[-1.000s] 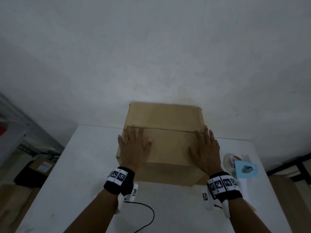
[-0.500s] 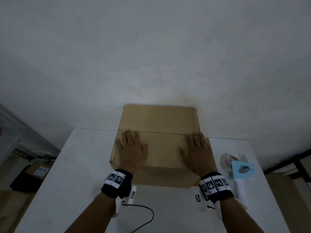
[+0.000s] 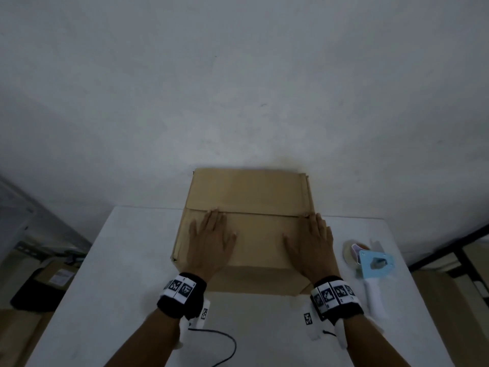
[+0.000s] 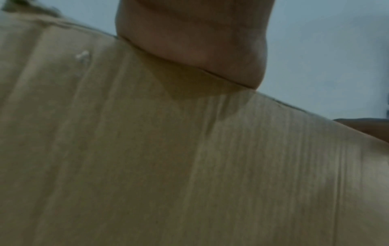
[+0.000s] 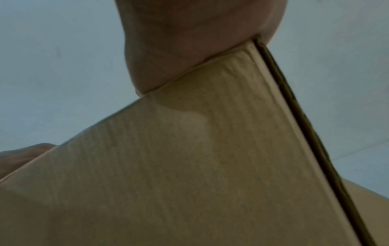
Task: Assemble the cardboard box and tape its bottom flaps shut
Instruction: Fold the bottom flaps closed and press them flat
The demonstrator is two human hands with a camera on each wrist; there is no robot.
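A brown cardboard box (image 3: 251, 197) stands on the white table (image 3: 132, 260) against the wall, its upward flaps folded in and meeting at a seam across the middle. My left hand (image 3: 211, 239) lies flat on the near flap's left part, fingers straight and reaching the seam. My right hand (image 3: 312, 242) presses flat on the near flap's right part, by the box's right edge. Each wrist view shows a palm heel, the left hand (image 4: 189, 41) and the right hand (image 5: 189, 50), resting on ribbed cardboard: the box (image 4: 189, 166), the box (image 5: 189, 166). A tape dispenser (image 3: 370, 263) with a blue body and white handle lies to the right.
A black cable (image 3: 225, 345) curls on the table near its front edge. Beyond the table's left side, boxes and a dark bag (image 3: 39, 287) sit on the floor. A dark frame (image 3: 463, 250) stands at the far right. The grey wall is right behind the box.
Both hands have stayed flat on the near flap while the box shifted slightly on the table. The right hand sits a little nearer the right edge.
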